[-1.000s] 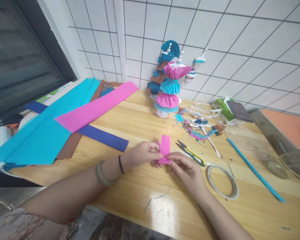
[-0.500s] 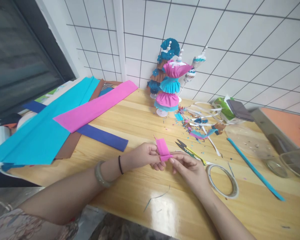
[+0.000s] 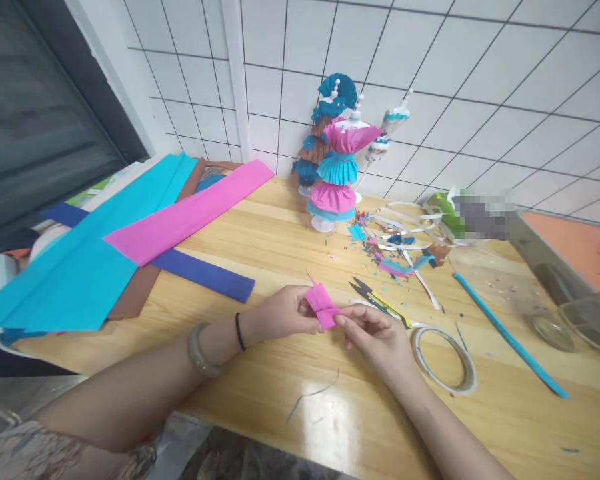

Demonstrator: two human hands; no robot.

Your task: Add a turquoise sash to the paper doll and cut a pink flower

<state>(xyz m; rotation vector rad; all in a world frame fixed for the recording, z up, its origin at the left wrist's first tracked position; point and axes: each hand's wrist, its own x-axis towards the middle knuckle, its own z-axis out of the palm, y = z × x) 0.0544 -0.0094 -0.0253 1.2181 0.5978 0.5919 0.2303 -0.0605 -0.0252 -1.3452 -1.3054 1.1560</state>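
A small piece of pink crepe paper (image 3: 322,301) is held between my two hands above the wooden table (image 3: 280,393). My left hand (image 3: 295,312) pinches its left side. On the lower right corner, my right hand (image 3: 370,328) grips it between thumb and fingers. A crease runs across the paper, and a thin point sticks up at its top. Just beyond my right hand lie thread snips (image 3: 380,303) with yellow and green handles. A roll of tape (image 3: 445,360) lies flat beside my right wrist.
Long turquoise (image 3: 80,253), pink (image 3: 195,210) and dark blue (image 3: 210,273) paper strips lie at left. A doll stand dressed in pink and turquoise ruffles (image 3: 334,170) stands near the tiled wall. Paper scraps (image 3: 405,247) litter the back right, with a narrow turquoise strip (image 3: 510,333) nearer.
The lower part of the pink paper has been folded open, showing a broader flap. My left fingers have curled in behind it; both hands stay in about the same place.
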